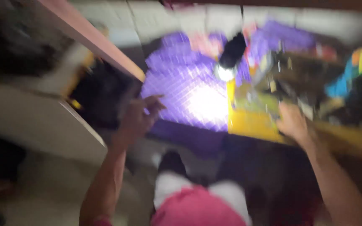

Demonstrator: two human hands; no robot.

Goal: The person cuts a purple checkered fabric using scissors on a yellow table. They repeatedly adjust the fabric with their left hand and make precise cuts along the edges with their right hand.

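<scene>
Blur hides much: right hand [293, 124] grips yellow tray [250, 121], left hand [138, 117] spread loose beside purple mat [185, 83]; one-handed, tray might tip.

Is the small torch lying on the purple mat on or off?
On. The torch has a bright white glow at its lower end, and a white patch of light falls on the purple mat just below it.

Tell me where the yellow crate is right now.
In the head view, the yellow crate sits right of centre, beside the purple crate; the right hand is at its near edge.
</scene>
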